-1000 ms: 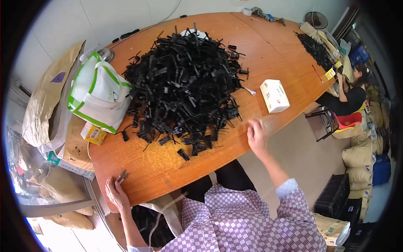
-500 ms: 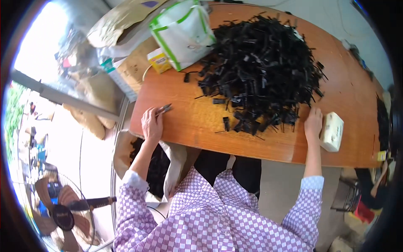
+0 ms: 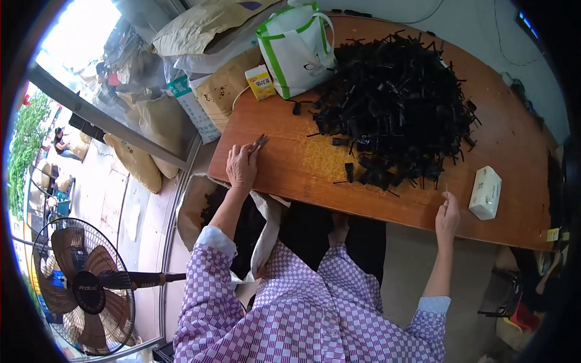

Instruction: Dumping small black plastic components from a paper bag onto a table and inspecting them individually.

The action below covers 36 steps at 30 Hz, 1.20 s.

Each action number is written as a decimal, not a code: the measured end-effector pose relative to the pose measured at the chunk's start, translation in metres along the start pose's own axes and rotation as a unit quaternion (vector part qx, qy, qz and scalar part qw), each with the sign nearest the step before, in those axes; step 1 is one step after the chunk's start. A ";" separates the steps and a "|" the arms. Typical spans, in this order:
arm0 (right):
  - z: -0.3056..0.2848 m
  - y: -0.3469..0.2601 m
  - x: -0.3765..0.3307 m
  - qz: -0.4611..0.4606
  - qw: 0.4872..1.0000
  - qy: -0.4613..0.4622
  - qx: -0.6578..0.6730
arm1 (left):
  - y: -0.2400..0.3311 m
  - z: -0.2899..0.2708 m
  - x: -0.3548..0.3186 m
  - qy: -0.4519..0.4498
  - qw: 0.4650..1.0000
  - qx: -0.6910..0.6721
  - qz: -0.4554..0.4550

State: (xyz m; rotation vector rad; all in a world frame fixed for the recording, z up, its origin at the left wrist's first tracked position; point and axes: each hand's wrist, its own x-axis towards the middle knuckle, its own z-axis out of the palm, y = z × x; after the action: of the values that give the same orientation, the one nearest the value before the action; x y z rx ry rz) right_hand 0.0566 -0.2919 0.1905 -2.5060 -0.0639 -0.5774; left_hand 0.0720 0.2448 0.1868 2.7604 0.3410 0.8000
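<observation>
Rests left hand (image 3: 241,166), closed round pliers (image 3: 260,143), on the desk (image 3: 284,173), probably for steadiness; pinches slim piece (image 3: 446,188) in right hand (image 3: 448,213), near the black parts (image 3: 393,103).

Smooth wooden table (image 3: 275,172), plastic parts (image 3: 393,103), cloth shirt (image 3: 290,314)

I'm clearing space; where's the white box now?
In the head view, the white box is on the table, toward its right end, right of the right hand.

1 green-trimmed white bag (image 3: 295,59) just beside 1 yellow carton (image 3: 261,83)
At lower left, 1 caged fan (image 3: 89,289); at right, 1 white box (image 3: 486,192).
</observation>
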 end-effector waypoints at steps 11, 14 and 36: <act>0.027 -0.031 -0.011 -0.003 0.992 0.073 -0.106 | 0.020 0.018 0.031 0.059 0.993 -0.060 0.081; 0.030 -0.033 -0.015 -0.013 0.988 0.105 -0.112 | 0.046 0.035 0.058 -0.035 0.989 -0.120 0.084; 0.030 -0.035 -0.031 0.048 0.983 0.136 0.113 | 0.051 0.002 0.075 -0.379 0.899 -0.048 0.215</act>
State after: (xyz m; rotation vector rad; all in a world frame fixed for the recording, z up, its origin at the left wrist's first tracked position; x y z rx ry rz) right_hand 0.0339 -0.2436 0.1732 -2.1792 0.0901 -0.8187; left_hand 0.1426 0.2178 0.2375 2.8106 -0.4575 -0.2298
